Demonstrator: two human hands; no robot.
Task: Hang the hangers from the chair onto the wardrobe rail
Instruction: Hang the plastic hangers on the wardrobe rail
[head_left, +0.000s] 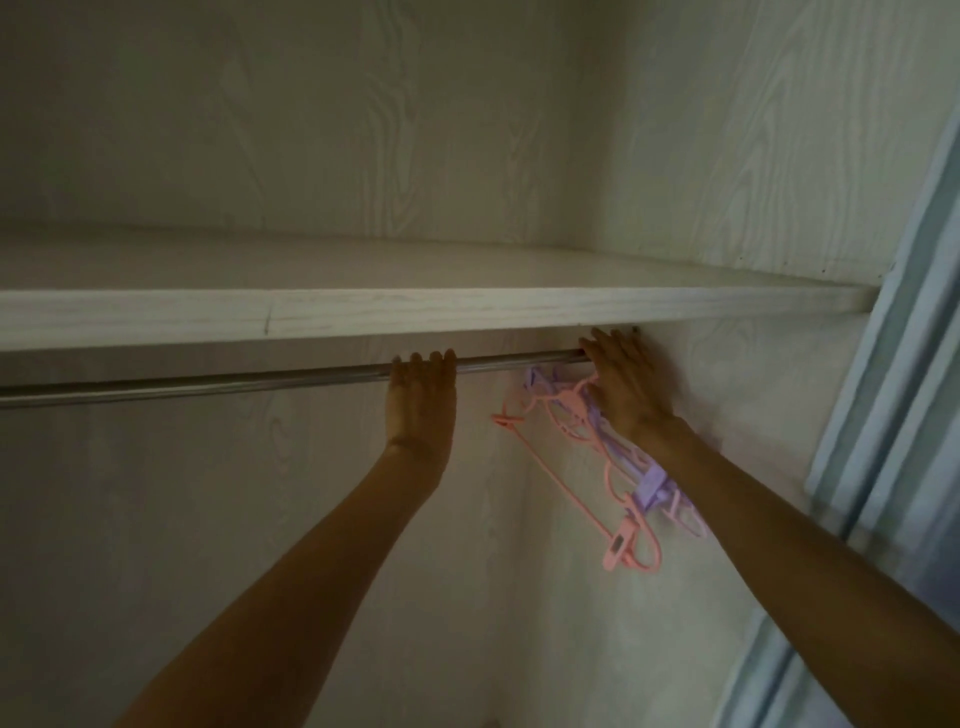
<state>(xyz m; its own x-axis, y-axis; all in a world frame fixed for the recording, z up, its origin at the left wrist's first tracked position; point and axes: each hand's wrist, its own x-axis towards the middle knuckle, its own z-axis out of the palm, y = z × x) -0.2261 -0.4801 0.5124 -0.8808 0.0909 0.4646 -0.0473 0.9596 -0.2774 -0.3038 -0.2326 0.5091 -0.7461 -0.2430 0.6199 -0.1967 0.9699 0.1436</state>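
Interior of a wardrobe, seen from below the shelf. The left hand (422, 396) reaches up to the wardrobe rail (208, 383), a smooth, round, polished metal bar running horizontally under the shelf (415, 312); its fingers hook over the top of the bar while the palm lies flat beneath, so the hand grips the rail itself and nothing else. The right hand (621, 387) is raised at the rail's right end, close to the wardrobe's side wall (753, 389). Its fingers are extended and slightly spread, the fingertips at rail height just under the shelf edge; whether they touch the bar or the hanger hooks cannot be told, since the back of the hand covers that spot.

The hangers (597, 467) hang bunched together at the right end of the rail, directly below and behind the right hand and wrist, tilted down to the right. They are thin moulded plastic: a pink one in front, with a straight lower bar, looped cut-outs and clip-like ends, and lilac ones behind it.

Shelf, back panel and side wall are pale board with a printed wood-grain pattern. A light blue framed edge (883, 415) runs diagonally at the right.
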